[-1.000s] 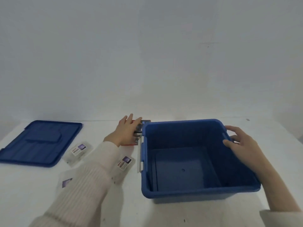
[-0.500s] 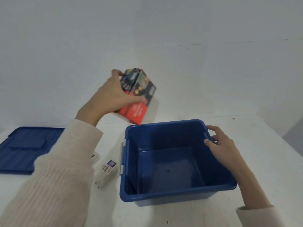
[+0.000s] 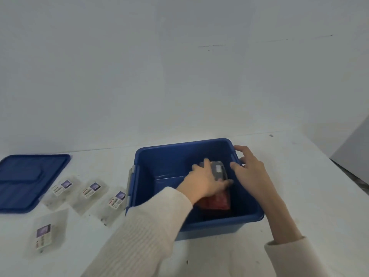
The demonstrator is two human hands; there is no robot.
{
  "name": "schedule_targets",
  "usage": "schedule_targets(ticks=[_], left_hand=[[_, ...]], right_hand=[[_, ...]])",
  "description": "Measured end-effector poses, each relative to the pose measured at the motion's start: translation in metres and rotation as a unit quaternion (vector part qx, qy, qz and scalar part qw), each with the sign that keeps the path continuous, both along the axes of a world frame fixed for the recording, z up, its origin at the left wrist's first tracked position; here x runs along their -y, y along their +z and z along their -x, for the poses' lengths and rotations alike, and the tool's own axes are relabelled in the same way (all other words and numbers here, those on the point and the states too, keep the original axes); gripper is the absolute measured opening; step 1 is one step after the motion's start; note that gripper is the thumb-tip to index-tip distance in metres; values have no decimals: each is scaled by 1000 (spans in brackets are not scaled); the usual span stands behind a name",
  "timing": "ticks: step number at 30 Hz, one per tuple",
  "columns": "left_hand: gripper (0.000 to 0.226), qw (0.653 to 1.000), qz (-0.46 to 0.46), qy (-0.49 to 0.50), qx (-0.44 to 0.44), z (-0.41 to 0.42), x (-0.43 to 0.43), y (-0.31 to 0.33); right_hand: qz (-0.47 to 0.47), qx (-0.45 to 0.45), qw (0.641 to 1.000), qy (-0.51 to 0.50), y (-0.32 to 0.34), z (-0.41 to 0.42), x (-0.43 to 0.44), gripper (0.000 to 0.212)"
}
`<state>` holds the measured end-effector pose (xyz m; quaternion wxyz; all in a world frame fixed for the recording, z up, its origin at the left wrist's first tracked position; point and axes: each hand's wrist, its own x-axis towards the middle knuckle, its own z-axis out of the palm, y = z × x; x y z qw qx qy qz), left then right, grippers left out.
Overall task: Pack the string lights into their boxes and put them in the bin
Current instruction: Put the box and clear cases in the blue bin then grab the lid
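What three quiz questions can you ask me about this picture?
1. True or false: the lid is on the bin.
2. How many clear packets lie on the table?
3. Where does the left hand hold the box? A inside the bin; B above the lid; C on the table.

Key: 1 false; 2 four; 3 A.
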<state>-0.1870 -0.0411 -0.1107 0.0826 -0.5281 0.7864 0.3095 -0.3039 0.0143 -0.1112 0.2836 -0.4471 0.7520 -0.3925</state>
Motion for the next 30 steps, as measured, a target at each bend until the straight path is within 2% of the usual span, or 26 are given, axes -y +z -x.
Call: schedule_targets(ticks=[2, 4, 8, 12, 15, 17, 19, 21, 23, 26, 28, 30], left_hand=[[83, 997, -70, 14, -40, 2, 4, 2], [75, 992, -99, 28, -68, -3, 7, 6], [69, 985, -112, 49, -119, -8, 5, 9], [78, 984, -109, 44, -137, -9, 7, 7], [78, 993, -36, 1, -114, -16, 7, 15], [63, 989, 43, -12, -142, -31, 7, 28], [43, 963, 92, 15, -252, -55, 7, 44], [27, 919, 149, 61, -361, -90, 7, 54], [19, 885, 222, 111, -393, -132, 9, 54], [16, 872, 276, 223, -336, -206, 21, 38], [23, 895, 267, 276, -226, -256, 30, 26], [44, 936, 195, 280, -81, -297, 34, 15]], right_hand=[[5, -7, 1000, 6, 0, -1, 0, 41], [7, -17, 1000, 7, 0, -1, 0, 40], [2, -22, 1000, 5, 1, -2, -1, 39], [-22, -37, 999, 7, 7, -4, -4, 41], [-52, -151, 987, -6, 18, -7, -4, 53], [15, -184, 983, -28, 35, -19, -4, 52], [127, -174, 976, -36, 57, -43, -1, 43], [201, -147, 968, -16, 76, -81, 2, 35], [234, -119, 964, 46, 85, -131, 4, 34], [223, -132, 947, 191, 73, -208, 8, 42], [175, -169, 924, 294, 54, -252, 16, 56], [61, -207, 918, 333, 30, -282, 30, 65]])
